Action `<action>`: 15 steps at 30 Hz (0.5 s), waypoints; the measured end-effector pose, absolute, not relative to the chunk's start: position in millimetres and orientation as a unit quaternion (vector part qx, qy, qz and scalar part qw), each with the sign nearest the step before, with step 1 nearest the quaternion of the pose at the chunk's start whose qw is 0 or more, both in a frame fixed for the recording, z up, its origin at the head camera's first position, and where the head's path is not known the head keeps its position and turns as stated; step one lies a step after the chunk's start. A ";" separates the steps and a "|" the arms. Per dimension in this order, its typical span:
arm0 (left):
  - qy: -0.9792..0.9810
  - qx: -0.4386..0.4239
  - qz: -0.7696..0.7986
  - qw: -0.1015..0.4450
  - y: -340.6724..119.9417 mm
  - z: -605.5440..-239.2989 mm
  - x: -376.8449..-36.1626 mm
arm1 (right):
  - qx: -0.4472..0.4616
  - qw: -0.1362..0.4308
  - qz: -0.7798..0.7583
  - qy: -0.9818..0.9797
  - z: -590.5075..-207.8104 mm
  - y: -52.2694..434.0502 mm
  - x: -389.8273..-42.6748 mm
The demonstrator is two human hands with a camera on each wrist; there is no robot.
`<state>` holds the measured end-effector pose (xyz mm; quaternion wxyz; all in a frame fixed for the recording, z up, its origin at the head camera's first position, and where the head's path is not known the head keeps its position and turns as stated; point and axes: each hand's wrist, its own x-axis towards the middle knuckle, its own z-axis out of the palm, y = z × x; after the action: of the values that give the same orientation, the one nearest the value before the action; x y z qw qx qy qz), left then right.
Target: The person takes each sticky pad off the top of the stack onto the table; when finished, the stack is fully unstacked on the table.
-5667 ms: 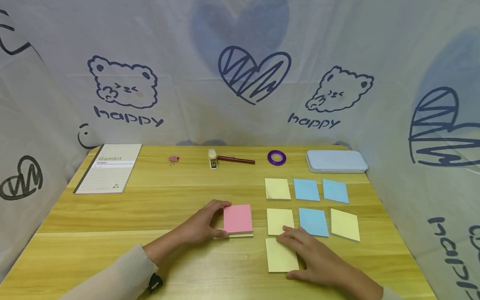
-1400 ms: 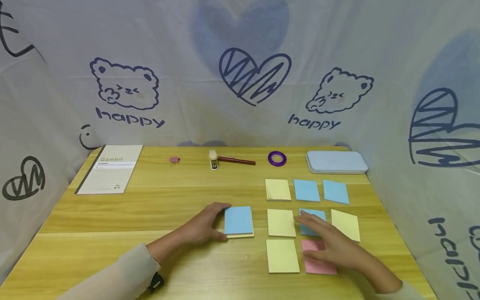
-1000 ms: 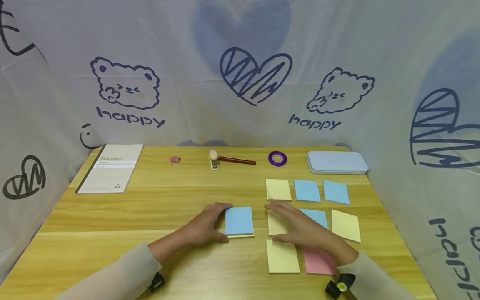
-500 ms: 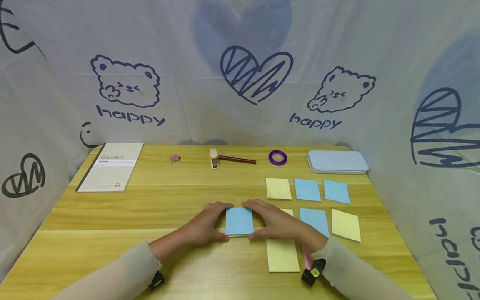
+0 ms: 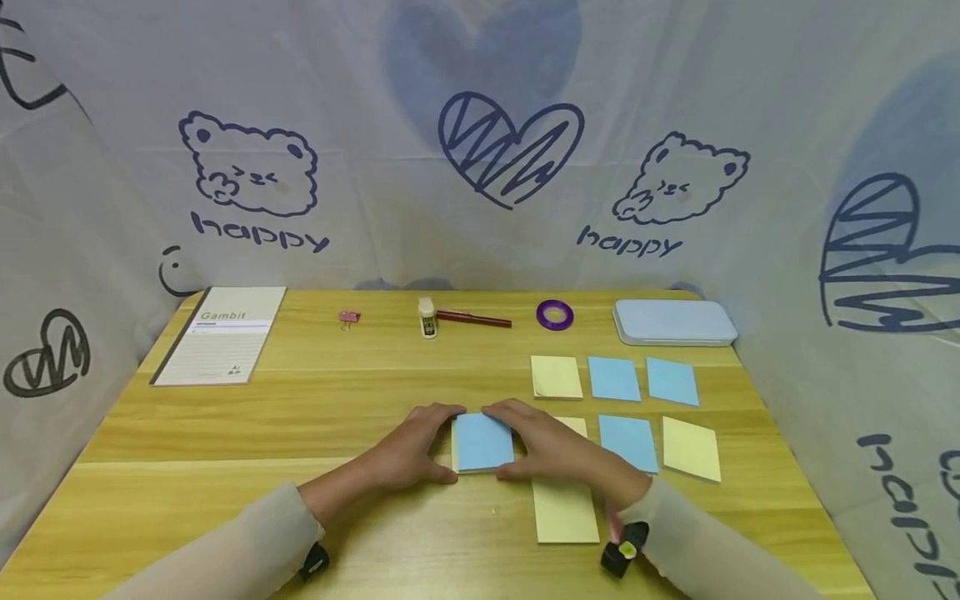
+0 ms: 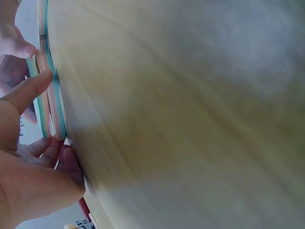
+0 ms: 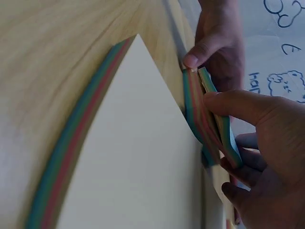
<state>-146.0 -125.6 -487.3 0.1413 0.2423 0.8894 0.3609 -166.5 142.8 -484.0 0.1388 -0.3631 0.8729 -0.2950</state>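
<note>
A thick sticky-note pad (image 5: 482,442) with a blue top lies on the wooden table (image 5: 300,417), front of centre. My left hand (image 5: 448,442) grips its left side, thumb at the near edge and fingers at the far edge. My right hand (image 5: 513,442) pinches its right side the same way. In the right wrist view the pad's striped edge (image 7: 206,125) shows, with the upper layers tilted off the lower ones under my thumb (image 7: 240,106). The left wrist view shows the same striped edge (image 6: 51,107) against my left thumb (image 6: 29,90).
Right of the pad lie loose notes in rows: yellow (image 5: 556,377), blue (image 5: 613,378), blue (image 5: 672,382), blue (image 5: 628,442), yellow (image 5: 691,448), yellow (image 5: 564,510). At the back are a notebook (image 5: 221,335), binder clip (image 5: 347,317), glue (image 5: 427,317), pen (image 5: 474,320), purple tape (image 5: 554,315) and blue case (image 5: 672,322).
My right hand left the pink note at the front right, crossed leftward and took hold of the blue-topped pad. The pad's top has shifted slightly right. The left hand stayed put.
</note>
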 end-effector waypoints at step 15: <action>0.891 0.249 0.356 0.133 -124.7 -488.2 -145.0 | -0.292 0.094 -0.317 0.897 -466.3 230.6 -129.1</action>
<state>-145.0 -124.7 -488.2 0.1332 0.2492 0.8909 0.3557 -129.1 230.6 -466.3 0.0940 -0.2917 0.8974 -0.3174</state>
